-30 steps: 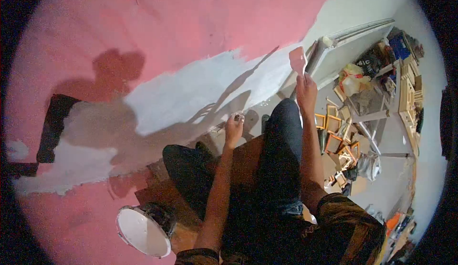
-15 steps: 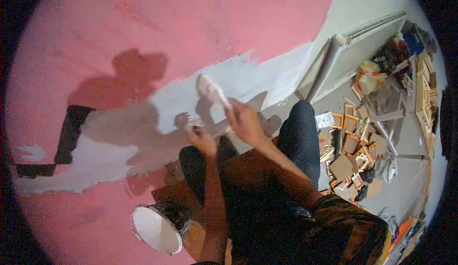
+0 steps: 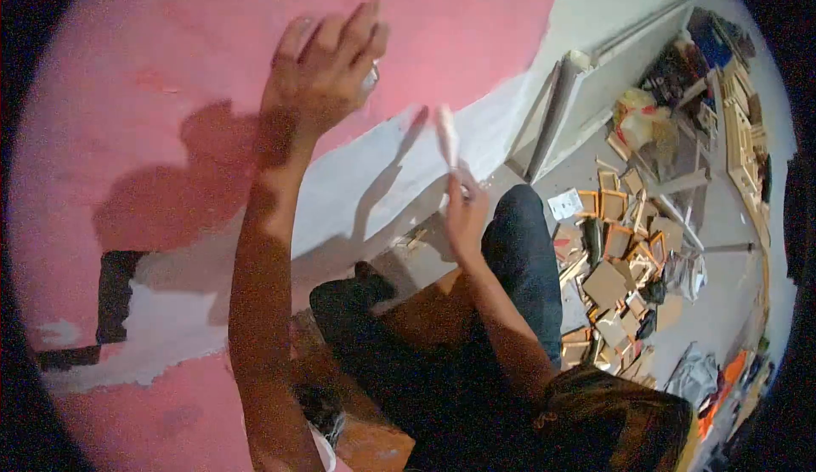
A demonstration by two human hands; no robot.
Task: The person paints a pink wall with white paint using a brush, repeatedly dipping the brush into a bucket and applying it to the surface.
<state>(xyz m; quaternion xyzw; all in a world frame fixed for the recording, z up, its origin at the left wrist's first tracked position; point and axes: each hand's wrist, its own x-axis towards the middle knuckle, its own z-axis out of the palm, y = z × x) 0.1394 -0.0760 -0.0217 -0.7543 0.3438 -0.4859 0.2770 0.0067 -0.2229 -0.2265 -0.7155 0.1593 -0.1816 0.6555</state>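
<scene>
Hand tool (image 3: pixel 448 136): narrow, whitish and motion-blurred, toward 1 o'clock just off centre, tip up, in front of the wall; cannot tell whether touching it.
Right hand (image 3: pixel 466 217): near centre, toward 3 o'clock; fingers closed around the lower end of the hand tool.
Left hand (image 3: pixel 327 68): at 11 o'clock, raised before the pink paint; fingers parted and partly bent, mostly open; cannot tell whether gripping anything.
White bit (image 3: pixel 371 77): at the left hand's inner edge, partly hidden.
Wall (image 3: pixel 459 30): pink toward 12 o'clock, crossed by a whitish band from 8 to 1 o'clock.
Dark patch (image 3: pixel 114 302): between 8 and 9 o'clock, on the wall.
Bucket (image 3: pixel 324 450): between 6 and 7 o'clock, only part of the white rim visible, beside the left forearm.
White panel (image 3: pixel 616 76): tilted, toward 2 o'clock.
Plastic bag (image 3: pixel 637 121): at 2 o'clock, near the panel.
Small wooden frames (image 3: pixel 615 241): heaped loosely on the floor, between 3 and 4 o'clock.
</scene>
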